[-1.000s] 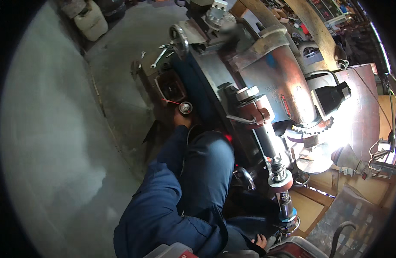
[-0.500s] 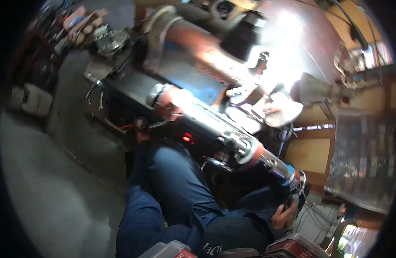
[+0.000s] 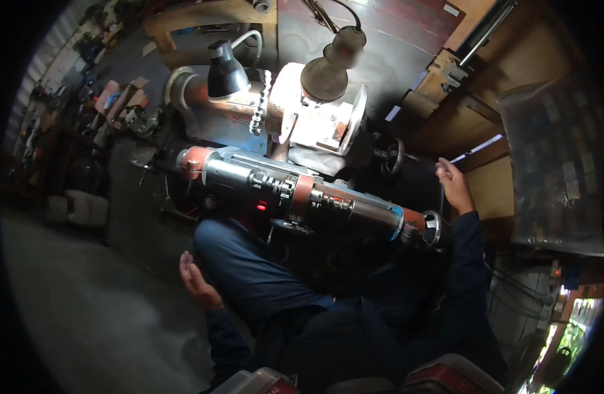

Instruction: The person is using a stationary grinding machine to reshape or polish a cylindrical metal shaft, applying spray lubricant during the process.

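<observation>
My left hand [image 3: 198, 282] hangs beside my left knee [image 3: 226, 249], its fingers loosely apart and empty. My right hand [image 3: 454, 187] is raised with extended fingers and nothing visible in it, right of a metal handwheel [image 3: 394, 157] and above the machine's right end. In front of me lies a long steel spindle assembly [image 3: 233, 174] with red collars, a small red light [image 3: 261, 205] below it and a chromed handwheel [image 3: 433, 226] at its end. Behind it, two lamps, black [image 3: 224, 75] and grey [image 3: 325, 75], hang over a brightly lit round fixture [image 3: 322, 125].
A wooden cabinet [image 3: 486, 184] and a hanging plastic sheet [image 3: 551, 171] stand on the right. Cluttered boxes [image 3: 121, 102] and a pale jerrycan [image 3: 85, 209] sit at the left. The concrete floor [image 3: 85, 282] runs along my left, and cables [image 3: 518, 285] hang at the lower right.
My view has swung toward the machine. My left hand has let go of the can and moved down toward me. My right hand has risen from low by the spindle's end, now open.
</observation>
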A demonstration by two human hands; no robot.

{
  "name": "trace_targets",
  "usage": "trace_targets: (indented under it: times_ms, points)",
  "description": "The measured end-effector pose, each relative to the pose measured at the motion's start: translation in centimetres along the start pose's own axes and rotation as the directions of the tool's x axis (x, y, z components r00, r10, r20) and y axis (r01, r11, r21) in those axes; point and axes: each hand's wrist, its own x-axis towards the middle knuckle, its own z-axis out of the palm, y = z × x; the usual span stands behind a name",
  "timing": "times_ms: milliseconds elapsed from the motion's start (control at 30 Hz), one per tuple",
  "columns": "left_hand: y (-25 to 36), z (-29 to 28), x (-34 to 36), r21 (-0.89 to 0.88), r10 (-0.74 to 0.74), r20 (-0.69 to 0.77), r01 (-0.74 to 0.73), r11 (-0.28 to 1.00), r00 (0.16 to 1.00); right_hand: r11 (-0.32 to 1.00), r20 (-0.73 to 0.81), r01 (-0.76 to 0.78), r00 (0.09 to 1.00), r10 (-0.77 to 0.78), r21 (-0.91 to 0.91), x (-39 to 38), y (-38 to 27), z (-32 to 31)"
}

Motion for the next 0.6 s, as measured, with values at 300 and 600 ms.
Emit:
trace_targets:
  times_ms: [300,600]
  points:
    - [-3.2,18.6,2.9,0.615,-0.772,0.624,0.683,0.393,-0.118,0.900,-0.539,-0.100,0.771,0.339,0.423,-10.8,4.5,1.7]
    - [1.6,21.2,-7.9,0.776,-0.371,0.576,-0.345,0.528,0.728,0.938,-0.622,-0.236,0.782,0.029,-0.253,-21.5,5.5,5.7]
